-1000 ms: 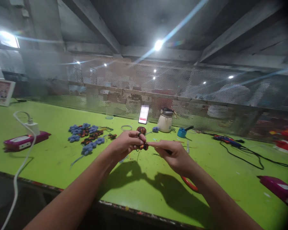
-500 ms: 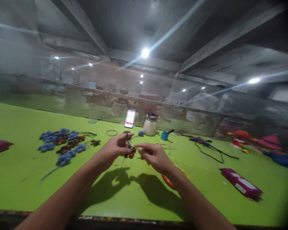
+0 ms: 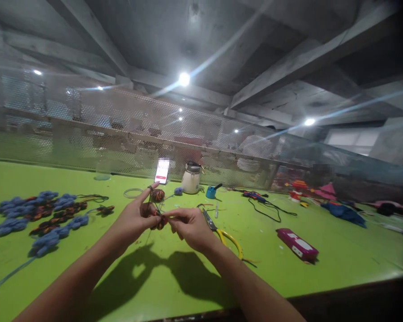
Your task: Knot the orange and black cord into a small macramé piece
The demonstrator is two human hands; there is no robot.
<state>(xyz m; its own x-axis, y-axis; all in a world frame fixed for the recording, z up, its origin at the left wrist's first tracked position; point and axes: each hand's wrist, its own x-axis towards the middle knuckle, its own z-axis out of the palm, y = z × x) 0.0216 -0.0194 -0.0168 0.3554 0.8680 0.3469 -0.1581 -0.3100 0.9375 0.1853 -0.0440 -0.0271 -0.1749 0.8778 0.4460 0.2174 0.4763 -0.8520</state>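
Observation:
Between my hands is a small dark, orange-flecked crochet piece (image 3: 159,224). My left hand (image 3: 137,217) pinches it between thumb and fingers, its index finger raised with dark yarn round it. My right hand (image 3: 191,228) is closed at the piece's right side, fingertips touching it. A thin crochet hook seems to be in its grip, mostly hidden by the fingers. Just behind the left hand lies a ball of dark orange-flecked yarn (image 3: 158,195). Yellow-handled scissors (image 3: 233,241) lie beside my right wrist, partly covered by it.
Blue crochet flowers (image 3: 45,241) and dark orange ones (image 3: 50,223) lie at left. Behind stand a phone (image 3: 161,172), a pale jar (image 3: 190,180) and a blue pot (image 3: 211,192). Dark cords (image 3: 265,208), a purple box (image 3: 297,245) and a red doll (image 3: 298,191) are at right.
The view has swung right, so the table's things sit farther left. My right fingertips have come closer to the left hand's crochet piece. My left index finger is raised higher.

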